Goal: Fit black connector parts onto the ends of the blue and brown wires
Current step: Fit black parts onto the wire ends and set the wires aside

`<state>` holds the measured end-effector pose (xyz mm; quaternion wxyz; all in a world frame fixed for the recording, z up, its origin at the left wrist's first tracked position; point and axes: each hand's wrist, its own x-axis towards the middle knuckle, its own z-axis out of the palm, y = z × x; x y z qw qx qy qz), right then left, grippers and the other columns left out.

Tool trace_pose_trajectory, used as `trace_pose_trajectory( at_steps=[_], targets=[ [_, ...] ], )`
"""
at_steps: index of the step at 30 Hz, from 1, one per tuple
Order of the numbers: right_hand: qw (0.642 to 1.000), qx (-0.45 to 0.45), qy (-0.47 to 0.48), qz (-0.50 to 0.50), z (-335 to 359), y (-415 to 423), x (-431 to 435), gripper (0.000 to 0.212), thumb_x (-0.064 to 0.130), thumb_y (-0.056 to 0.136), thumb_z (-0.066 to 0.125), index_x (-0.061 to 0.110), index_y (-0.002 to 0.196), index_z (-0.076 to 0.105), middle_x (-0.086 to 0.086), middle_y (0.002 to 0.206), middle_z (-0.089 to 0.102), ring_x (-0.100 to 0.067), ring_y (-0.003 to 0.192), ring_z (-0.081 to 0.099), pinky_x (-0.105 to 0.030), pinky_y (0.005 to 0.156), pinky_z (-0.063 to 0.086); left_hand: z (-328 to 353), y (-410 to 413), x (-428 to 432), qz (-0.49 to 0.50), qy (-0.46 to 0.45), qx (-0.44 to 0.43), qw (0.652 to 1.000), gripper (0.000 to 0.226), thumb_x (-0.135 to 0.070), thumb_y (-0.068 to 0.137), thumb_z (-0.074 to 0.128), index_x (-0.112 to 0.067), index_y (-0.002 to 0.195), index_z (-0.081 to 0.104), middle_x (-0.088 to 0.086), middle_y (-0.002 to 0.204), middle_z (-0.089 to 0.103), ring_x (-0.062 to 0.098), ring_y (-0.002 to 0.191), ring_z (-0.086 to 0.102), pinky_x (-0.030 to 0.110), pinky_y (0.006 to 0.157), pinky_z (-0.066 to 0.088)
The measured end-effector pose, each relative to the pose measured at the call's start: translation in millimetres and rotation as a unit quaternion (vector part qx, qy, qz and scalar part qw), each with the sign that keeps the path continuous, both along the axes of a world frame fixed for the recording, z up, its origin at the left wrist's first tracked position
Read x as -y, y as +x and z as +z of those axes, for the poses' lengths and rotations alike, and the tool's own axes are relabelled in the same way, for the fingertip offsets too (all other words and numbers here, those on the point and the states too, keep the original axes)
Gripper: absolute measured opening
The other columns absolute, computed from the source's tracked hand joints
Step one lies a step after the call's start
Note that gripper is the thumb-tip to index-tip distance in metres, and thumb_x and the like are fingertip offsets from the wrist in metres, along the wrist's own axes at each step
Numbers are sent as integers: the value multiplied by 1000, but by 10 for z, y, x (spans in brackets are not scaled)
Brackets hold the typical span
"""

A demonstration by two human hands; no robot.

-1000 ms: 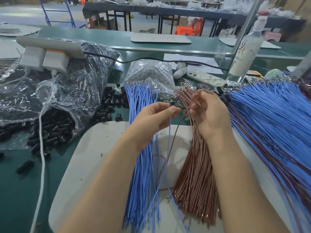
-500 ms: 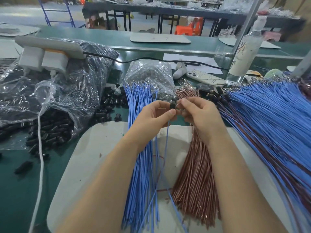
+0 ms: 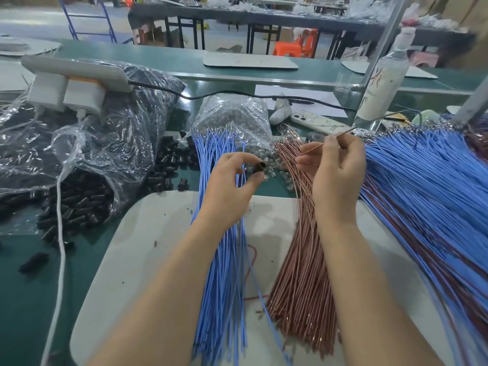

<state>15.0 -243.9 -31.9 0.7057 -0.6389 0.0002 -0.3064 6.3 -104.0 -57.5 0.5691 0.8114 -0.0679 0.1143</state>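
**Black connector** (image 3: 260, 167): pinched between the thumb and curled fingertips of the left hand (image 3: 232, 188). Its open end faces right, and it sits just beyond the far edge of the white mat (image 3: 148, 247).

**Right hand** (image 3: 336, 175): fingers curled, pinching a single brown wire (image 3: 306, 152). The wire's left tip is near the connector but not touching it, with a small open gap between them.

**On the mat:** the blue wire bundle (image 3: 224, 273) and the brown wire bundle (image 3: 298, 273) lie side by side under the forearms, with a bare strip of mat between them. Bare mat also shows left of the blue bundle, out to the mat's left edge.

**Right side:** a larger blue bundle (image 3: 422, 196) crowds the mat's right side.

**Left side:** loose black connectors (image 3: 79, 207) spill from a plastic bag (image 3: 118, 122) onto the green bench (image 3: 21, 299).
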Motion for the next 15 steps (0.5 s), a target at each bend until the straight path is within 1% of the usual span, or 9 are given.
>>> trace_pose_trajectory(
  at_steps=[2,6,9,13,15],
  targets=[
    [999,32,5,-11,31,-33,-31,15,11,102,36,18,91,44,-8,72,64,-17,55,63,-27,54,54,1,-1,-5,13,27,19,999,20,-18,89,63,-36,89,56,-12,102,53,-3,88,50,-1,73,34],
    [996,73,-35,-40,30,-69,-85,16,12,102,36,22,91,42,-10,75,64,-24,58,64,-31,56,54,-2,-7,8,22,63,54,996,12,-13,89,62,-24,95,60,-3,97,63,-1,85,52,-1,70,33],
    [993,80,-75,-37,13,-72,-105,15,14,101,36,24,91,41,-9,75,64,-24,59,63,-32,57,52,0,-10,14,30,81,69,994,11,-12,89,63,-17,98,63,0,95,63,7,86,53,2,73,35],
    [989,88,-103,-50,6,-68,-92,15,15,101,37,26,91,40,-7,74,64,-21,57,63,-33,56,53,-5,-6,18,35,96,70,992,12,-12,89,62,-17,100,63,0,97,62,9,90,53,5,77,37],
    [985,93,-132,-57,-5,-64,-91,13,15,102,37,22,92,40,-6,74,64,-19,57,63,-35,56,53,-9,-9,25,34,104,74,991,13,-12,90,61,-16,102,63,0,98,61,12,94,53,14,83,40]
  ],
)
